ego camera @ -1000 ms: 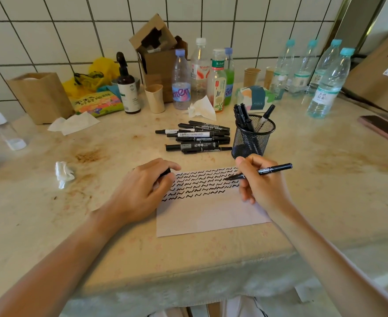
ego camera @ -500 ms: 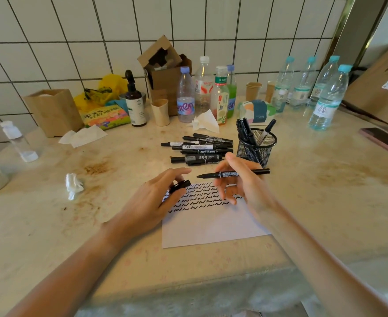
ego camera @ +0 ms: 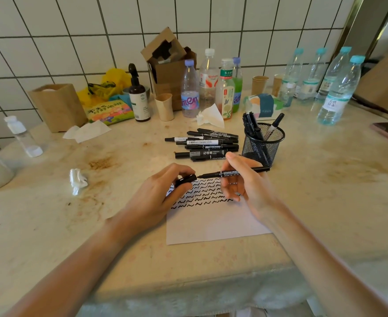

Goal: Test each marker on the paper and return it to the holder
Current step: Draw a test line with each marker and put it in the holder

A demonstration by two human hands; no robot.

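Fingers of the right hand pinch a slim black marker; left hand grips its cap.

The right hand no longer writes: it lifts the marker off the paper and turns it level, tip toward the left fingers. The left hand rises from the sheet, bringing the cap, pinched at its fingertips, just beside the marker's tip, nearly meeting it.
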